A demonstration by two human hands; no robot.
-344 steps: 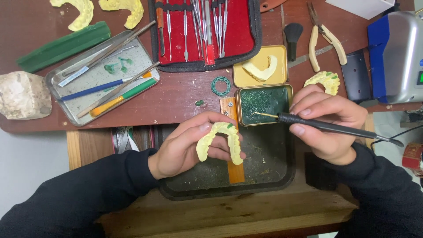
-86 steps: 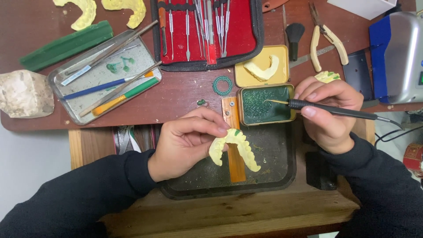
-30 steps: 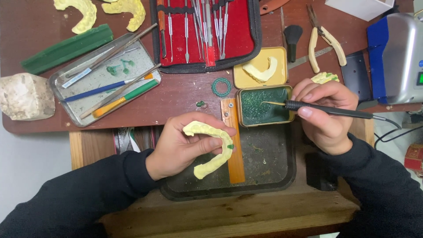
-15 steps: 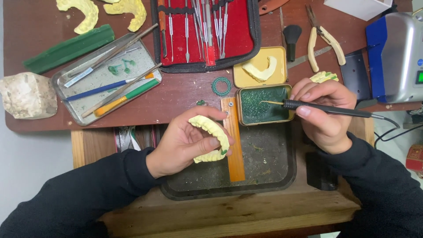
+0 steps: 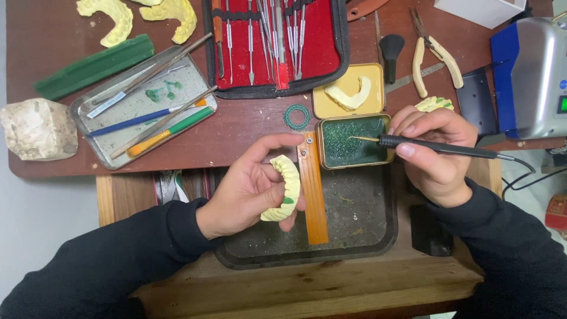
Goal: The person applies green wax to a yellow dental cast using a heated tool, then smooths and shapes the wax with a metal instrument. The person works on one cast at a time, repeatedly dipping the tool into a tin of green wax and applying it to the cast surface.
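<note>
Dark brown wood makes up our worktop [image 5: 248,133], crowded with dental bench gear. At far left sit a plaster lump [image 5: 38,128] and a steel tray of hand tools [image 5: 142,106]. Our left hand [image 5: 251,192] grasps a pale yellow dental arch model [image 5: 285,195] over the dark pan [image 5: 354,236], teeth turned up beside an orange wooden strip [image 5: 313,189]; a small green dab of wax already shows on the model. Further right, our right hand [image 5: 434,150] is closed around a black electric wax pen [image 5: 437,146], its tip dipped in the tin of green wax [image 5: 354,140]. We judge the waxing barely begun, most teeth still bare.
</note>
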